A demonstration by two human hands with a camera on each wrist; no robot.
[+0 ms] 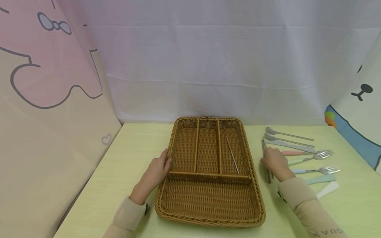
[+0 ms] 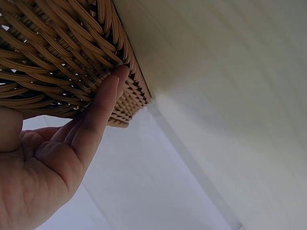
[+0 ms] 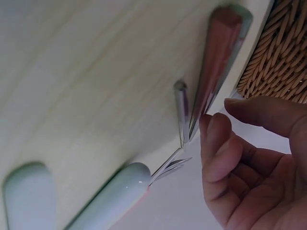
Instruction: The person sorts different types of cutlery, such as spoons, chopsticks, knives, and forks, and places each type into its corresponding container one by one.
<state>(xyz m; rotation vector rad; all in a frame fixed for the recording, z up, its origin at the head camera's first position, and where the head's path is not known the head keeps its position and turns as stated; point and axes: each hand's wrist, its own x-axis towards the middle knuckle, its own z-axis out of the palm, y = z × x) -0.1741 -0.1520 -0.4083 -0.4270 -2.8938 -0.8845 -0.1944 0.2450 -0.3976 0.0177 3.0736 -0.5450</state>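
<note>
- Head view: the left hand (image 1: pixel 156 170) grips the left side of a brown woven wicker basket (image 1: pixel 208 220) with four compartments, its thumb over the rim.
- The basket stands in the middle of the pale yellow-green wooden tabletop (image 1: pixel 143 142); a thin brown-and-silver stick (image 1: pixel 232 154) lies slanted in its upper right compartment.
- The right hand (image 1: pixel 276 162) is right of the basket, fingers bent and pointing down, at a pair of thin dark sticks (image 1: pixel 268 175) lying on the tabletop just beside the basket's right wall.
- Beyond and right of that hand lie two silver long-handled spoons (image 1: pixel 271 130), a pale grey-blue knife (image 1: pixel 291 145), and silver forks (image 1: pixel 322 155) with pink, green and blue handles; nearer are a mint-green rounded handle (image 1: pixel 322 179) and a white rounded handle (image 1: pixel 328 189).
- Left wrist view: the left hand's extended fingers lie along the outside of the wicker wall.
- Right wrist view: the thumb tip stands a little apart from the bent fingers, whose tips are by a tapering reddish-brown stick end (image 3: pixel 220 43); whether they pinch it, I cannot tell.
</note>
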